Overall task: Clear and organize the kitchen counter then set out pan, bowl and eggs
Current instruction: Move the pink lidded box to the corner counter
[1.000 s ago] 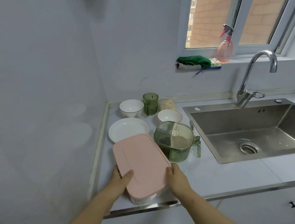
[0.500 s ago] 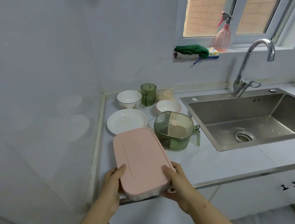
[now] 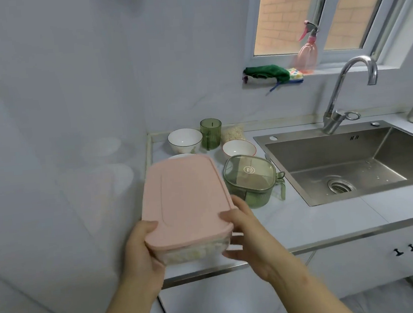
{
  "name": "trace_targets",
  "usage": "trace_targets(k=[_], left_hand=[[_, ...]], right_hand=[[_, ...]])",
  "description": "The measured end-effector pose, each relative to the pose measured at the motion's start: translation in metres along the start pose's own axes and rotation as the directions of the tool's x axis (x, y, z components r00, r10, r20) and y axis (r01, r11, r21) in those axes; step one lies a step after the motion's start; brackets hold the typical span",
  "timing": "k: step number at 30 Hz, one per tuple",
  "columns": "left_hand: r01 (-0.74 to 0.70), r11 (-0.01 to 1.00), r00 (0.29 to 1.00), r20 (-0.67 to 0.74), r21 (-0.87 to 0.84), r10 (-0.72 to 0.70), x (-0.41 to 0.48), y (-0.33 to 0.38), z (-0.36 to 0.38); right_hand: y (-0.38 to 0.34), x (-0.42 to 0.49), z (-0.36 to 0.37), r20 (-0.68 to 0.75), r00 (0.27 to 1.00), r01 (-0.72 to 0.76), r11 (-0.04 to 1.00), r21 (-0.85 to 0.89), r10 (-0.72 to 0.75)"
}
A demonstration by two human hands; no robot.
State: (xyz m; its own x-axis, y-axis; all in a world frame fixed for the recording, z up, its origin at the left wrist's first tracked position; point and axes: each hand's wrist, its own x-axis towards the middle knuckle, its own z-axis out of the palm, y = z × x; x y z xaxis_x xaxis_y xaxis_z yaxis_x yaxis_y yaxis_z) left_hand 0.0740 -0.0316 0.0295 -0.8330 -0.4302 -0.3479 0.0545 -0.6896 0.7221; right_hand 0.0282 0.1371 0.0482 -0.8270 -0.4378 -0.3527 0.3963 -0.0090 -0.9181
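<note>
Nearest, the left hand (image 3: 143, 246) and right hand (image 3: 244, 230) grip the pink-lidded container (image 3: 184, 198) by its near end, thumbs on the lid and fingers curled under the clear base. It hangs in the air left of the sink (image 3: 351, 163), above the front edge of the counter (image 3: 306, 222).

I judge the clearing barely begun. Left of the sink, going back, a green lidded box (image 3: 249, 177), a red-rimmed bowl (image 3: 239, 148), a plate's rim (image 3: 180, 155), a white bowl (image 3: 184, 139), a green cup (image 3: 211, 133) and a pale bag (image 3: 233, 133) all sit out. No pan or eggs show, so setting out is not yet done.

The steel front edge lies directly beneath the container. The strip in front of the sink is bare, leaving room rightward. Further left of the sink, the side wall hems the crowded corner in.
</note>
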Motion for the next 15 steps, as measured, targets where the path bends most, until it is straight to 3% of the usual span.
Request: trace_targets(k=[3, 6, 10, 15], left_hand=[[-0.014, 1.000, 0.996, 0.089, 0.026, 0.012, -0.001, 0.026, 0.024], [0.049, 0.992, 0.978, 0.198, 0.114, -0.071, -0.002, 0.041, 0.051], [0.099, 0.953, 0.909, 0.363, 0.287, -0.204, -0.018, 0.033, 0.094], [0.168, 0.921, 0.877, 0.373, 0.350, -0.302, -0.053, -0.021, 0.153]], right_hand=[[-0.029, -0.005, -0.002, -0.048, 0.997, 0.054, 0.997, 0.053, -0.052], [-0.058, -0.013, -0.014, -0.089, 0.996, 0.025, 0.973, 0.230, -0.005], [-0.069, -0.037, -0.047, -0.209, 0.977, 0.132, 0.909, 0.395, -0.051], [-0.048, -0.082, -0.100, -0.508, 0.853, 0.361, 0.838, 0.409, -0.119]])
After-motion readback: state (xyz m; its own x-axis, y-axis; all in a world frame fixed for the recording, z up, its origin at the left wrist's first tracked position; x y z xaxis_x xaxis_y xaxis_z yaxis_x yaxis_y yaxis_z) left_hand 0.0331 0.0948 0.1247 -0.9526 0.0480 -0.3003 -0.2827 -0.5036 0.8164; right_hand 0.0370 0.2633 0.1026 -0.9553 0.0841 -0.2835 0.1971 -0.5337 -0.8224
